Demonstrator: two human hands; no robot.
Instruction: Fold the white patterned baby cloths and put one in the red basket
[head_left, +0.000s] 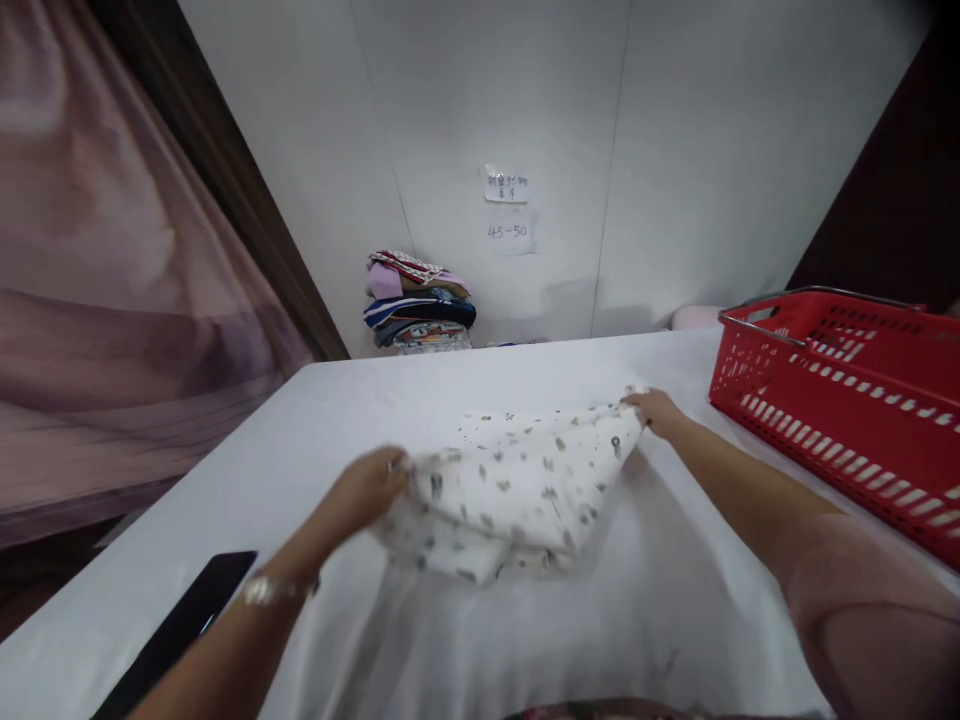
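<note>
A white, thin cotton cloth with small grey printed motifs [517, 485] lies partly folded in the middle of the table covered in white sheeting [315, 430]. The left hand [367, 490] is closed on its near left edge, and the right hand [654, 410] pinches the far right corner — though blur hides the fingers themselves. The cloth looks light, limp and easily creased, so it likely handles best by its corners and edges. A red plastic basket with a metal rim [847, 400] sits to the right; a stack of folded fabrics [418, 300] rests against the wall.
</note>
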